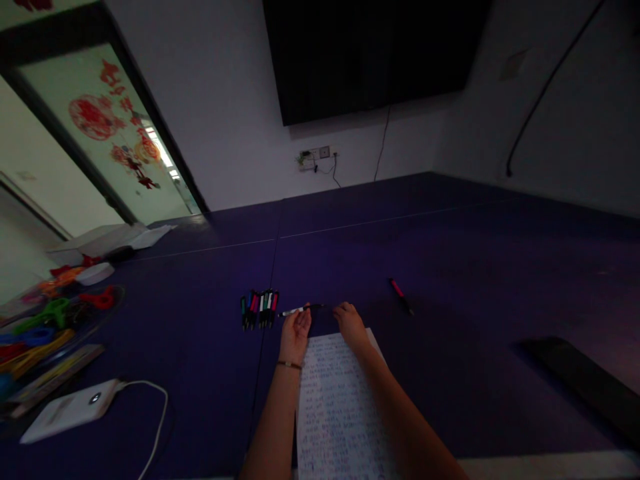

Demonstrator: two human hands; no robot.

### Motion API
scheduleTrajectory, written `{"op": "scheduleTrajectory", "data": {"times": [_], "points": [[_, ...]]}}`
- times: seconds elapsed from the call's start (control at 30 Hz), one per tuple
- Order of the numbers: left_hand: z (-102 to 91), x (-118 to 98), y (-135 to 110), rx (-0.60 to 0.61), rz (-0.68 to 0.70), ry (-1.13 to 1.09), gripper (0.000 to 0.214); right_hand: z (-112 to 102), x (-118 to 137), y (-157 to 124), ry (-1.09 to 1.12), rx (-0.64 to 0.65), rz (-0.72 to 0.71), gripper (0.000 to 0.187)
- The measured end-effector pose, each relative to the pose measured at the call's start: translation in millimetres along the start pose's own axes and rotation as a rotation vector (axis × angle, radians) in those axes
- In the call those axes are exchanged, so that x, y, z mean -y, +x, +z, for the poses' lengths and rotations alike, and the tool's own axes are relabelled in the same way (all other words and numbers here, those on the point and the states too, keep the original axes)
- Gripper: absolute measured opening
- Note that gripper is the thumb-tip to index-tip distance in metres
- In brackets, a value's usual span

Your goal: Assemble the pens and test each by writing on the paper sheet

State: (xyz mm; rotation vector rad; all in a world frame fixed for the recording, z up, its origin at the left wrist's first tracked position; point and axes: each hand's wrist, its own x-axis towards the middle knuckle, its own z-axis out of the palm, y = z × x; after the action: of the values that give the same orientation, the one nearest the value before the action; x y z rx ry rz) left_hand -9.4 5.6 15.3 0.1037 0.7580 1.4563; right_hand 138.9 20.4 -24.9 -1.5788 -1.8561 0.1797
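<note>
My left hand [295, 331] pinches the pale end of a thin pen [303, 309] that lies crosswise just above a handwritten sheet of paper [335, 413]. My right hand [350, 323] is closed near the pen's dark right end, its fingers curled over the table; whether it grips the pen is hard to tell. A row of several coloured pens [259, 308] lies just left of my left hand. A single pink pen [400, 294] lies apart to the right.
The dark blue table [450, 253] stretches to the wall. At the left lie colourful scissors [55, 313], a ruler [55, 377] and a white power bank [70, 410] with a cable. A dark flat object [585, 380] lies at the right. A black screen [370, 53] hangs on the wall.
</note>
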Motion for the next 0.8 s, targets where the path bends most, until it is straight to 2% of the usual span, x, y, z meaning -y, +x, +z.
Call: {"op": "scheduleTrajectory", "data": {"times": [0.1,0.23,0.33,0.63,0.8], "points": [[0.5,0,-1,0.006,0.002,0.002,0.013,-2,1,1,0.144,-0.053,0.037,0.023],[1.5,0,-4,0.018,0.004,0.041,0.010,-5,6,2,0.552,-0.187,0.067,0.013],[1.9,1,-4,0.030,0.008,0.069,0.008,-6,9,4,0.724,-0.196,0.086,0.014],[-3.5,5,0,0.067,-0.029,0.120,0.005,-22,24,2,0.689,-0.154,-0.019,0.015],[-6.8,8,3,0.147,-0.006,0.160,0.006,-19,23,0,0.593,-0.126,0.021,0.022]]}}
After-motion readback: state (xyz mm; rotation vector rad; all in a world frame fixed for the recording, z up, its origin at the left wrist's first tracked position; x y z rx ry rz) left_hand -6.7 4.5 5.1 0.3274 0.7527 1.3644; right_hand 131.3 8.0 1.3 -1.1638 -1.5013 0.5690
